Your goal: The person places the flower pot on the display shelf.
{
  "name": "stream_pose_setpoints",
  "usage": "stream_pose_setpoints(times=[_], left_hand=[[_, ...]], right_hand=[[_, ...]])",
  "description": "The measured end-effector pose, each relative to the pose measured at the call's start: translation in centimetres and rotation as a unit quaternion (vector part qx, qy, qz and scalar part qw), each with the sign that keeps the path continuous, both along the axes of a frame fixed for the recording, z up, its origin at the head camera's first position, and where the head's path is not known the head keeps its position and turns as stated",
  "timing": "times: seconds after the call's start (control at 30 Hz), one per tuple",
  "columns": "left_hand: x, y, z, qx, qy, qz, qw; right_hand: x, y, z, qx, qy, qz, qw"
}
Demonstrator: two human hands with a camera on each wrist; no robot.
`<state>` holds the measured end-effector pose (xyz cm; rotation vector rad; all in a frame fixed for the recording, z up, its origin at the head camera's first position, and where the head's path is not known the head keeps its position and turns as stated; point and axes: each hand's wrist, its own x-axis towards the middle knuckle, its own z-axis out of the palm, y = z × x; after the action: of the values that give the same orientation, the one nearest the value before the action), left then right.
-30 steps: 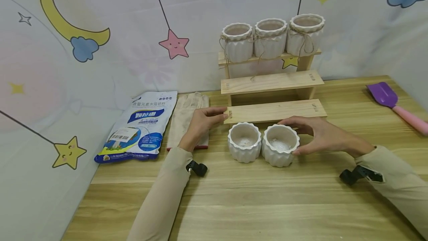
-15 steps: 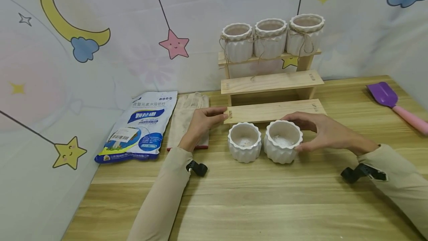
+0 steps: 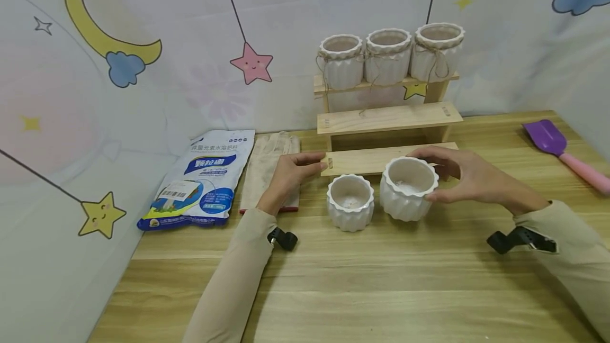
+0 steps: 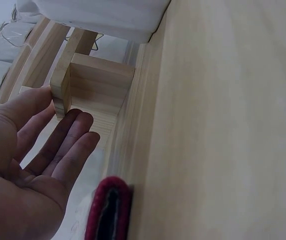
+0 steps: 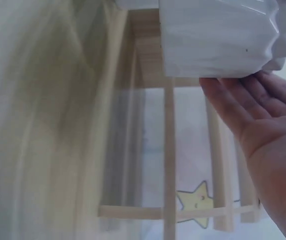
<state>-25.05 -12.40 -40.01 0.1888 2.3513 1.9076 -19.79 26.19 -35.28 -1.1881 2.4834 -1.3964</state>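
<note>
My right hand grips a white scalloped flowerpot by its right side, thumb in front and fingers behind. In the right wrist view the flowerpot is off the table. A second white flowerpot stands on the table to its left. Both have pale residue inside. My left hand pinches the left end of the lowest board of a three-tier wooden plant stand. The left wrist view shows thumb and forefinger at the board's end, the other fingers loosely bent.
Three white pots tied with twine line the top tier. Left of the stand lie cloth gloves and a printed fertilizer bag. A purple trowel with a pink handle lies at the right. A patterned cloth hangs behind.
My right hand has lifted the right flowerpot from the table and moved it slightly right and toward the stand. The left hand stays at the board's end.
</note>
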Motion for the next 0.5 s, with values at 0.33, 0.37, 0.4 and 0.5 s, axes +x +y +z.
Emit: stream_pose_setpoints(times=[0.33, 0.37, 0.4, 0.5], left_hand=[[0.0, 0.0, 0.0, 0.009, -0.001, -0.002, 1.0], [0.0, 0.0, 0.0, 0.011, 0.0, -0.004, 0.9999], [0.0, 0.0, 0.0, 0.013, 0.0, -0.005, 0.9999], [-0.1, 0.0, 0.0, 0.013, 0.002, -0.007, 0.9999]], right_hand=[[-1.6, -0.8, 2.3, -0.033, -0.019, -0.015, 0.9992], [-1.8, -0.9, 2.4, -0.037, -0.015, -0.013, 0.9991], [-2.1, -1.0, 2.6, -0.042, -0.013, -0.01, 0.999], [-2.7, -1.3, 3.3, -0.047, -0.009, -0.009, 0.9988]])
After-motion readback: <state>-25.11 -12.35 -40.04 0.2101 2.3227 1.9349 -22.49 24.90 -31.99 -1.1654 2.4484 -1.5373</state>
